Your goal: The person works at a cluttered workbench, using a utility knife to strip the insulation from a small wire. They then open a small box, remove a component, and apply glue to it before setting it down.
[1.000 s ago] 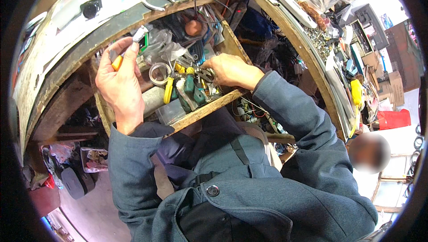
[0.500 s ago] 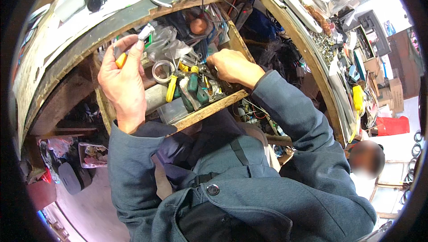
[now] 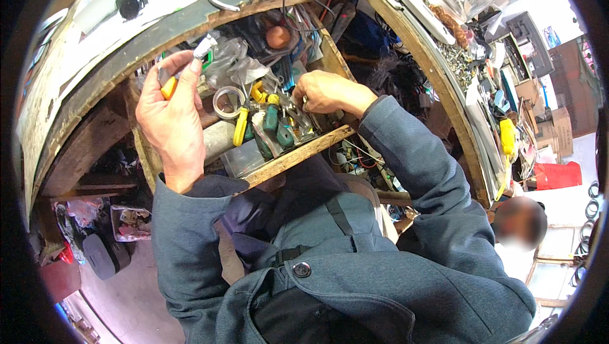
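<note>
Over drawer [image 3: 298,157] — right hand [image 3: 330,93], green-handled tools [image 3: 271,118]

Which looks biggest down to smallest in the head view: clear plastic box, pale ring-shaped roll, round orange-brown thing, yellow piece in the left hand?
Largest to smallest:
1. Clear plastic box
2. Pale ring-shaped roll
3. Round orange-brown thing
4. Yellow piece in the left hand, judged by what shows

This looks like a workshop, with its worn bench [image 3: 144,43], pliers [image 3: 213,0] and drawer [image 3: 298,156] crammed with tools [image 3: 271,119].
</note>
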Action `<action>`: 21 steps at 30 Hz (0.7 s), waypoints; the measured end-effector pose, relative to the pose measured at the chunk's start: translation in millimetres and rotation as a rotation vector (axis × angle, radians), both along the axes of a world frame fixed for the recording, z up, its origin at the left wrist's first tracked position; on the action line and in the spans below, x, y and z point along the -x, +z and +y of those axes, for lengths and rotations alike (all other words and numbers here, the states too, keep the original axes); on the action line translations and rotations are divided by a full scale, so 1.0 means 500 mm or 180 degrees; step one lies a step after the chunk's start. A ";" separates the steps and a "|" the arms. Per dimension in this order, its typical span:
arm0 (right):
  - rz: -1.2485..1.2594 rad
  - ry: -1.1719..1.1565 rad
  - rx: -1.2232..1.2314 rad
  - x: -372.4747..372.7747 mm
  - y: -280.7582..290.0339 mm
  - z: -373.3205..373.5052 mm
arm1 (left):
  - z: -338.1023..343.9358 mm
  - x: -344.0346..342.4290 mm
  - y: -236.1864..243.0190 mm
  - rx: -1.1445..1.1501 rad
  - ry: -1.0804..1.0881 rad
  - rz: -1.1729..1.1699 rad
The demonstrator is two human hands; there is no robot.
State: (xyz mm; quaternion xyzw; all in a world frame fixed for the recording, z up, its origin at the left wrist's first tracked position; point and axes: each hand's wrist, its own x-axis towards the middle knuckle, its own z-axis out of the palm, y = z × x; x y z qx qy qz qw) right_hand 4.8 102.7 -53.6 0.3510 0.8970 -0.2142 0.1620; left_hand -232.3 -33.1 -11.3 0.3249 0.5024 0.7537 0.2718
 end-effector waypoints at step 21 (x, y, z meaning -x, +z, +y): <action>0.0353 -0.0238 -0.1192 -0.021 0.039 -0.050 | -0.002 0.000 0.000 0.0045 0.0006 0.0025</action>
